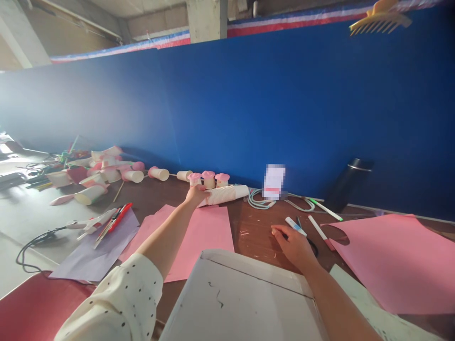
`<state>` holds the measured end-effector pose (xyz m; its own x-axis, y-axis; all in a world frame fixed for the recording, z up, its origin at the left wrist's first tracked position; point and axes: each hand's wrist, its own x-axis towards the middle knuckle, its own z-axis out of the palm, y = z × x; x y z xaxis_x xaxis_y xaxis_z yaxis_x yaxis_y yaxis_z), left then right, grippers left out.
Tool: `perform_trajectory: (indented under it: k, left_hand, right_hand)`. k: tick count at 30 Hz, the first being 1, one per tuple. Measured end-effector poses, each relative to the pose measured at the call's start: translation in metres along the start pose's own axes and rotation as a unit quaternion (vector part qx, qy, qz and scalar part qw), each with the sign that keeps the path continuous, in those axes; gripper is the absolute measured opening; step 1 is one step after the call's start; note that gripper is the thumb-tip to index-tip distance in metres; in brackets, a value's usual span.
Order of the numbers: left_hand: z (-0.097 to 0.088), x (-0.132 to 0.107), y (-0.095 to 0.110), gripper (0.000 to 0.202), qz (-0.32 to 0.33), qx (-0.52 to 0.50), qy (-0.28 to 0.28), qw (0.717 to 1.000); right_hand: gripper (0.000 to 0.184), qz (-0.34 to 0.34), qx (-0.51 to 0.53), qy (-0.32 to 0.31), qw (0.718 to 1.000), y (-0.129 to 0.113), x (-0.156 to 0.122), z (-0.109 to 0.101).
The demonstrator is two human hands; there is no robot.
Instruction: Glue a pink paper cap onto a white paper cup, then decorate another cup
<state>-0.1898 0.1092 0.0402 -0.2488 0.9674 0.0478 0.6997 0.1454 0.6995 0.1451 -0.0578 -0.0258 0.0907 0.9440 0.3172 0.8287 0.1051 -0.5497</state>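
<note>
My left hand (195,194) reaches forward and closes round the near end of a stack of white paper cups (227,194) lying on its side on the brown table (254,232). Behind the stack stand three small cups with pink tops (208,179). My right hand (295,246) rests palm down on the table with its fingers together, next to a white marker (295,226) and over a dark object that I cannot make out. A pink paper sheet (202,234) lies under my left forearm.
A white cardboard board (234,303) lies in front of me. A large pink sheet (394,260) covers the right. A lilac sheet (99,246) holds scissors (113,222) and a glue gun (92,221). Finished paper cups (99,173) pile at the left. A black bottle (348,184) leans on the blue wall.
</note>
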Motion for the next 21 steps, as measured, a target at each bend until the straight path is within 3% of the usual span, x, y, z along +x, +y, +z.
perform_trajectory:
  k: [3, 9, 13, 17, 21]
  left_hand:
    - [0.000, 0.000, 0.002, 0.042, 0.018, -0.059, -0.032, 0.998]
    - [0.000, -0.003, -0.002, 0.054, 0.016, -0.147, -0.027, 0.989]
    - [-0.005, -0.012, -0.014, 0.060, -0.002, -0.220, -0.012, 0.976]
    - [-0.021, -0.029, -0.034, 0.062, -0.025, -0.290, 0.000, 0.957]
    - [-0.048, -0.046, -0.061, 0.068, -0.080, -0.493, 0.045, 0.865]
  right_hand:
    - [0.037, 0.020, -0.007, -0.006, 1.000, -0.002, -0.001, -0.001]
    - [0.038, 0.020, -0.002, -0.012, 1.000, -0.003, -0.001, -0.002]
    - [0.038, 0.024, 0.011, -0.014, 1.000, -0.002, -0.001, -0.002]
    - [0.039, 0.021, 0.015, -0.014, 1.000, -0.002, -0.002, -0.001]
    - [0.039, 0.033, 0.007, -0.015, 0.999, 0.000, 0.000, 0.001]
